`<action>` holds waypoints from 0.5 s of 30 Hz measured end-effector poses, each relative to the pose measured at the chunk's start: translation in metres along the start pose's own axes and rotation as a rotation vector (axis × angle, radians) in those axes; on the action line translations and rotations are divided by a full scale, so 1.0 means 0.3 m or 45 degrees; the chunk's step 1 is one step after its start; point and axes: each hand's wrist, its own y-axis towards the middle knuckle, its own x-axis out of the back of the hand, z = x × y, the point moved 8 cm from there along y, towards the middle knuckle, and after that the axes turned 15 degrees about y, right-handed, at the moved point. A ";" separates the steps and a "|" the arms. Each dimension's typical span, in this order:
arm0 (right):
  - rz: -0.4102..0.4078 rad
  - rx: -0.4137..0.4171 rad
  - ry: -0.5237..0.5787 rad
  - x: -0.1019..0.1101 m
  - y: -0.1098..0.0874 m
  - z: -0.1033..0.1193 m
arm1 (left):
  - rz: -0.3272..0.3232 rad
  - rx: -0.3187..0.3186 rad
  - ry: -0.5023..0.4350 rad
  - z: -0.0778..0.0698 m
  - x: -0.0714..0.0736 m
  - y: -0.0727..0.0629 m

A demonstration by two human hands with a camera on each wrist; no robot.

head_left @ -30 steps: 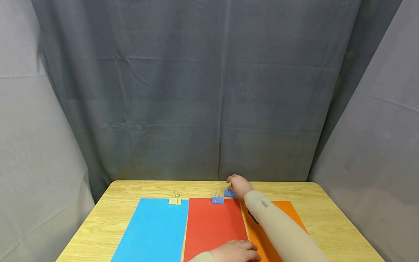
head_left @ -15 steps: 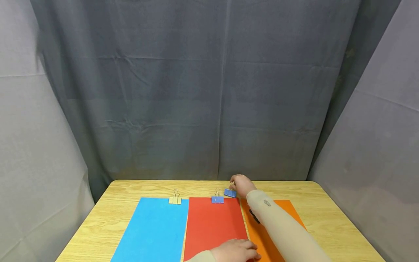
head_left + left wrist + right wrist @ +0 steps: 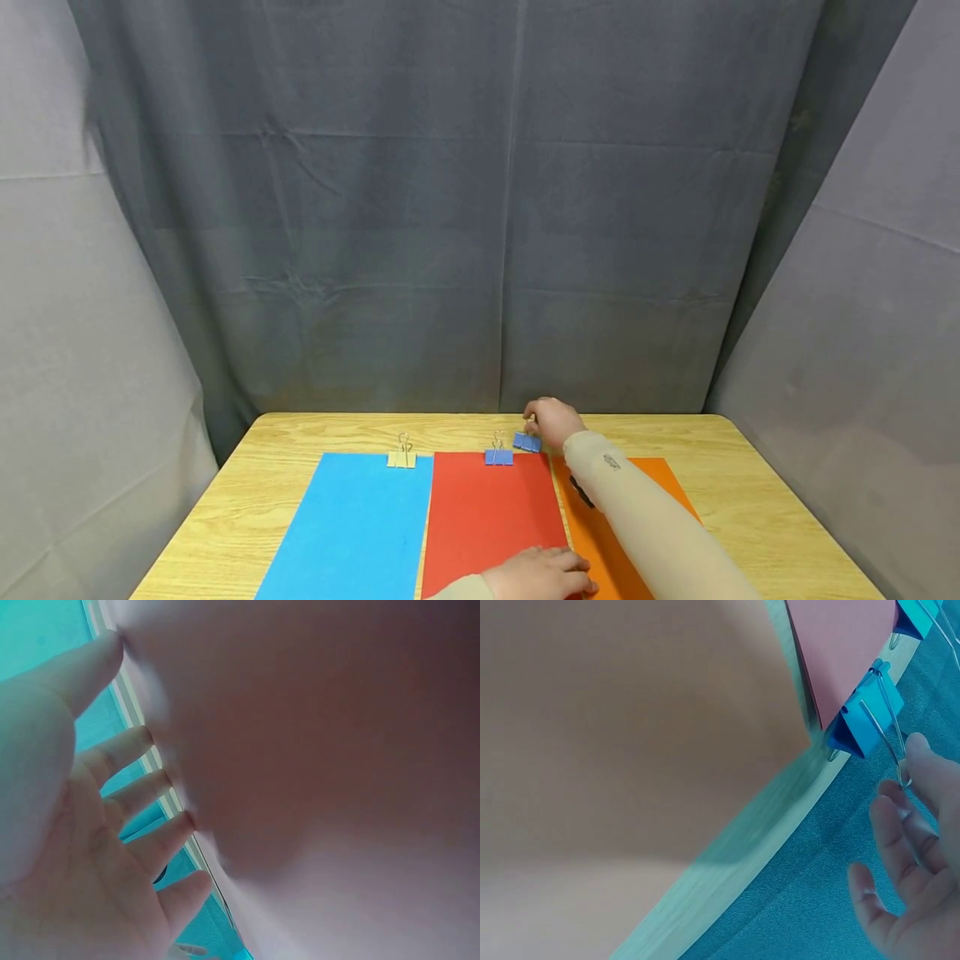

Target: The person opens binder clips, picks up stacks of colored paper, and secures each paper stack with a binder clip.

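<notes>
At the back of the table, my right hand [image 3: 553, 423] pinches the wire handles of a blue binder clip [image 3: 527, 442] between thumb and forefinger. That clip [image 3: 874, 709] sits slightly tilted by the neighbouring corners of the red sheet [image 3: 487, 508] and the orange sheet [image 3: 660, 479]; whether it bites on paper I cannot tell. My left hand [image 3: 536, 573] lies low over the red sheet, fingertips reaching the orange one. Its fingers are spread and slightly bent in the left wrist view, holding nothing. A second blue binder clip [image 3: 498, 457] stands on the red sheet's top edge.
To the left lies a blue sheet [image 3: 352, 525] with a yellow binder clip [image 3: 401, 460] on its top edge. The wooden table [image 3: 750, 517] ends just behind the clips, before a grey curtain [image 3: 375, 250]. Pale cloth panels [image 3: 862, 292] flank both sides.
My right hand has shifted slightly to the right, and the blue binder clip it pinches has tilted a little. The left hand stays in nearly the same place.
</notes>
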 end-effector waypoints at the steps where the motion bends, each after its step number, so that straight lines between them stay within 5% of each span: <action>1: -0.001 -0.001 -0.012 0.000 0.000 0.001 | -0.002 -0.001 0.002 -0.001 0.002 -0.002; 15: -0.031 0.031 -0.065 0.025 -0.018 0.032 | 0.006 -0.017 0.035 0.002 -0.007 0.007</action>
